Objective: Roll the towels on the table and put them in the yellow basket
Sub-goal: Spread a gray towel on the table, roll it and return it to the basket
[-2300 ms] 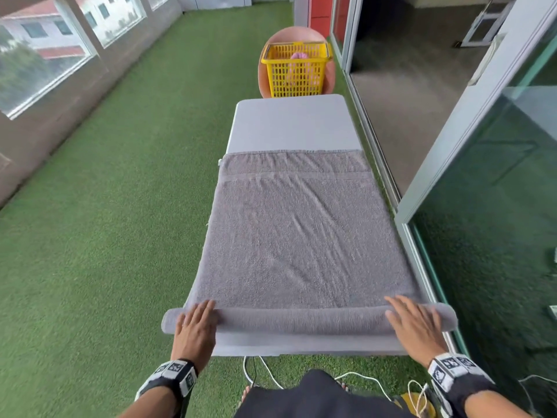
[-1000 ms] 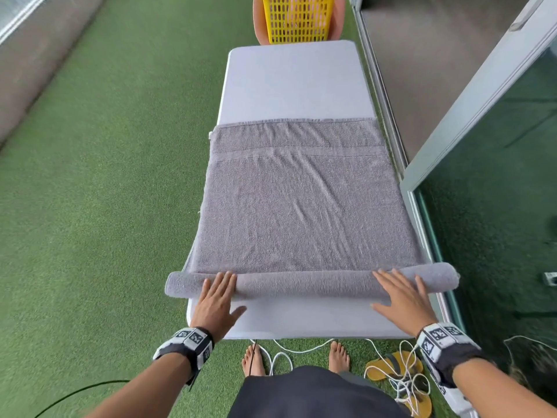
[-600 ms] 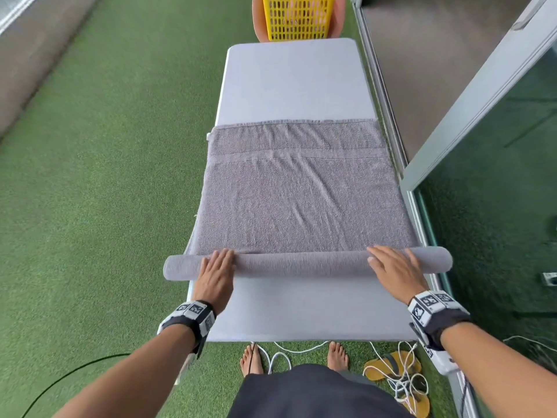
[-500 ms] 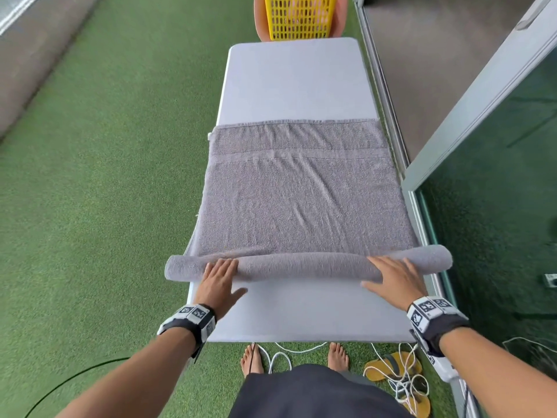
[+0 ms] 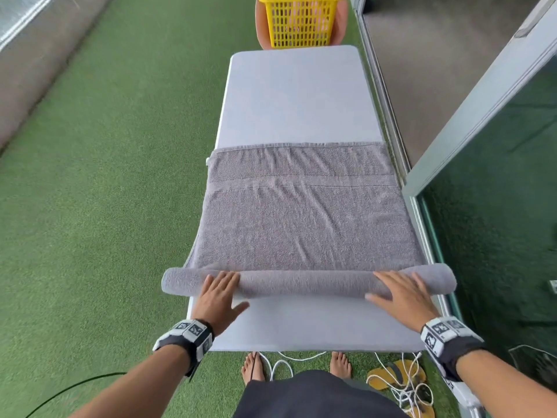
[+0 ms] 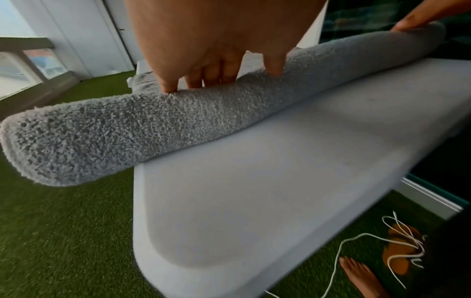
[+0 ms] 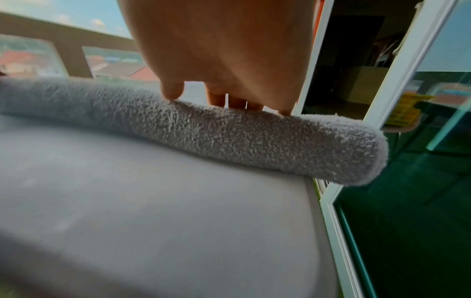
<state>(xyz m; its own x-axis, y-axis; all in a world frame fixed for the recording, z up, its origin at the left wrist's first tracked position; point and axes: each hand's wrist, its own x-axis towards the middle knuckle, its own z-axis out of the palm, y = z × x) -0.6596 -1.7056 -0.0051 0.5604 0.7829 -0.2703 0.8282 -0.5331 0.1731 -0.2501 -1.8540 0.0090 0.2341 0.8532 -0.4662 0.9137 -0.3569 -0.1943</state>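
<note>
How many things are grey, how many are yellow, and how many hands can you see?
Grey: 2, the towel and the table
Yellow: 2, the basket and the sandal
Hands: 2, the left hand and the right hand, both on the towel's rolled part
Total: 6

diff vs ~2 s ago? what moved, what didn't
The roll in the grey towel has advanced away from the person and grown thicker, leaving more bare table behind it. The left hand and right hand moved with it, still flat on top, nothing gripped. The far towel edge and yellow basket stayed put.
</note>
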